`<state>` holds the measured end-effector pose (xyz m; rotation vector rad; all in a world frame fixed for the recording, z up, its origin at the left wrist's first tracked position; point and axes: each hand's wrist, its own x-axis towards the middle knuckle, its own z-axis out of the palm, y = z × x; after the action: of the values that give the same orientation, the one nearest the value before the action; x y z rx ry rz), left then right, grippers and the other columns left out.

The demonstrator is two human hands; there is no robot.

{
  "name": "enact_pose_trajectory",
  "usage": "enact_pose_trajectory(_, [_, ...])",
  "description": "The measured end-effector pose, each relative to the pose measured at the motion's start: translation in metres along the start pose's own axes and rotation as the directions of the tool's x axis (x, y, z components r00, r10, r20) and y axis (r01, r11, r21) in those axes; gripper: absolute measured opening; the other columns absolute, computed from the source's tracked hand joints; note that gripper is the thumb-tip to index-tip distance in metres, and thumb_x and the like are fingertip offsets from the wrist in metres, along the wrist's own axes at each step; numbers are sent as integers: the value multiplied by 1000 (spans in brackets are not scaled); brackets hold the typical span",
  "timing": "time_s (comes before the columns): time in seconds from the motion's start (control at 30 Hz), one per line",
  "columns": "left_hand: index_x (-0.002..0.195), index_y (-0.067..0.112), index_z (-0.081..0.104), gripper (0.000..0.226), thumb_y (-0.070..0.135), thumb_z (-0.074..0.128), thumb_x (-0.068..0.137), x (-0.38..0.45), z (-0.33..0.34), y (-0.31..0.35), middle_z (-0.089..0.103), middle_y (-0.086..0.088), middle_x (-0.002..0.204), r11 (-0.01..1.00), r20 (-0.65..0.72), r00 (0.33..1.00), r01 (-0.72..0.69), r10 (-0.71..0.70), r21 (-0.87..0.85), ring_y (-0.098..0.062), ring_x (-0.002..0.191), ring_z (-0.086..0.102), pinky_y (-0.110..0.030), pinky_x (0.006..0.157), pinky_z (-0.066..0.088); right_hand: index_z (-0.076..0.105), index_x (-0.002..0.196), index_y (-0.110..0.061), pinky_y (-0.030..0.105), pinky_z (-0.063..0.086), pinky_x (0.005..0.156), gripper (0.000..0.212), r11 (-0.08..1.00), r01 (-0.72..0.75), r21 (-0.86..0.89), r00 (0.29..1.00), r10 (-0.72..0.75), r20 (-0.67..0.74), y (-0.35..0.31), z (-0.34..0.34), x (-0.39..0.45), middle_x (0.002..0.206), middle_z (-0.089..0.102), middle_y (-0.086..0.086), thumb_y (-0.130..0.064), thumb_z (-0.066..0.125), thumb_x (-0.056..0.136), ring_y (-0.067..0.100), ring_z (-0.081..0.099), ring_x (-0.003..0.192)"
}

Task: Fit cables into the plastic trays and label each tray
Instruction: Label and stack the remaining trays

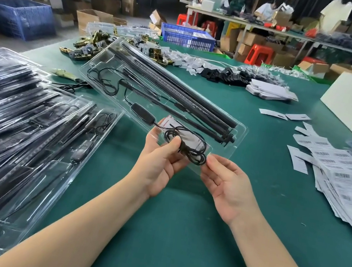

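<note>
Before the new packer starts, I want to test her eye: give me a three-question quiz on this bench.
1. True or false: the left hand pinches the coiled cable over the clear tray.
2. Where do the barcode labels lie? A) right of the tray B) left of it C) inside it
3. Fill in: the stack of filled trays lies on the person's ____ side.

Key: 1 true; 2 A; 3 left

Left hand (pixel 162 154) grips the near end of the clear tray (pixel 152 99), thumb on the coiled black cable (pixel 188 146). Right hand (pixel 229 184) touches the tray's near corner, fingers relaxed. Barcode labels (pixel 346 182) lie right of the tray, filled trays (pixel 24 131) left.
</note>
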<state>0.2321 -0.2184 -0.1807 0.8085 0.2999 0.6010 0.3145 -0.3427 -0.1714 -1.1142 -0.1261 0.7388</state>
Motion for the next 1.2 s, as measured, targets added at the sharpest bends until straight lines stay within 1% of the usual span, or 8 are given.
enact_pose_trajectory(0.1, [138,21,36,46,5,49,98,1,0,0,70,-9,100,1000,6,1000,6,-6,-31,-21,80,71,-31,66,57,68,81,-10,21,56,59,10,1000,11,-8,1000,-11,10,-2,-1,0,74,71,3,-6,74,74,11,66,62])
enact_pose_trajectory(0.3, [136,21,38,43,4,50,97,2,-1,-1,72,-8,97,999,-14,1000,-2,1,-47,-20,77,72,-30,63,57,70,89,-11,22,56,61,29,998,36,60,999,-36,11,3,1,-1,83,71,3,-11,78,61,13,67,67])
enact_pose_trajectory(0.47, [136,21,39,43,5,50,97,3,-3,-1,72,-8,99,998,-36,999,10,-12,-55,-20,78,72,-32,68,59,69,94,-9,24,57,64,35,1000,22,13,999,-23,46,-1,-2,-1,90,71,8,-11,78,60,16,70,72])
enact_pose_trajectory(0.7, [132,21,40,41,4,51,97,4,-3,-3,72,-10,100,996,-38,999,26,-30,-89,-23,80,72,-35,68,60,67,92,-4,22,56,61,18,994,89,-61,996,-88,20,-3,-3,0,73,70,5,4,71,77,14,69,64])
enact_pose_trajectory(0.8, [128,22,41,37,4,50,97,4,-2,-3,73,-9,96,994,-29,999,37,-41,-103,-22,79,72,-35,67,60,67,92,-4,22,56,60,18,993,95,-65,995,-93,25,-5,-3,-1,71,70,5,5,71,77,14,68,62])
enact_pose_trajectory(0.93, [124,21,43,31,5,49,98,4,-2,1,73,-9,92,991,-17,998,56,-59,-122,-20,75,72,-32,64,60,70,90,-7,22,57,62,27,998,60,10,995,-60,79,-5,-4,-2,74,70,4,-7,76,64,15,69,66])
enact_pose_trajectory(1.13, [120,19,45,27,6,49,97,5,-3,6,72,-9,90,988,-20,997,71,-74,-141,-19,74,72,-32,65,61,77,88,-12,24,59,67,21,996,-11,83,978,-7,209,-9,-9,-2,84,72,6,-8,74,68,16,71,75])
enact_pose_trajectory(1.2, [121,20,45,28,7,50,97,5,-4,6,72,-9,90,987,-25,997,71,-75,-146,-18,73,71,-34,71,60,78,89,-12,25,59,67,21,995,-21,95,974,-1,225,-10,-9,-2,88,73,7,-9,74,69,17,72,77])
